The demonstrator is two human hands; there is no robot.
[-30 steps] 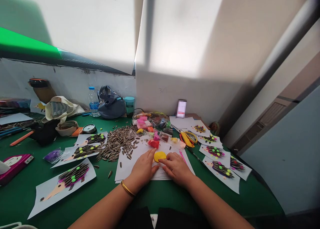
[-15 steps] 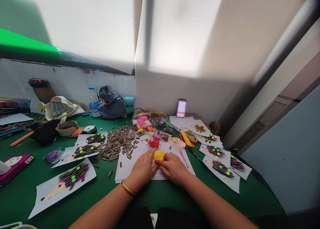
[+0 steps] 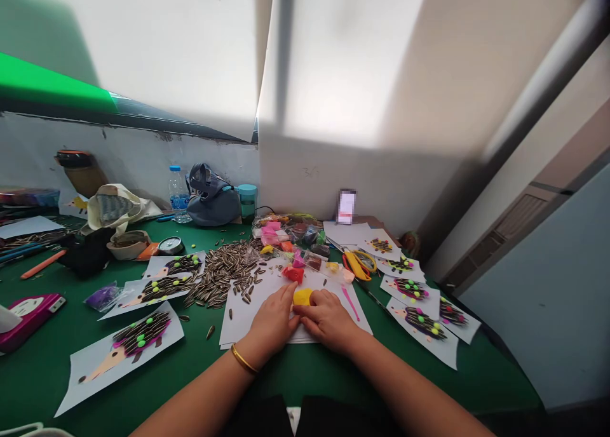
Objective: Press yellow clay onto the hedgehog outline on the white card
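A flat yellow piece of clay sits between my hands above the white paper sheets. My right hand is closed on its right side, fingers curled over the edge. At its left edge is my left hand, fingers pressed together and touching it. Just beyond lies a red clay lump. A thin pink strip rests on the paper to the right. Striped sunflower seeds are heaped to the left, with some on the paper.
Yellow scissors lie behind my right hand. Hedgehog pictures made with seeds flank both sides. Bagged coloured clay is piled at the back, near a phone, a teal-lidded cup and a water bottle.
The yellow clay and the fingers of my right hand have shifted very slightly to the left. Otherwise the scene looks the same.
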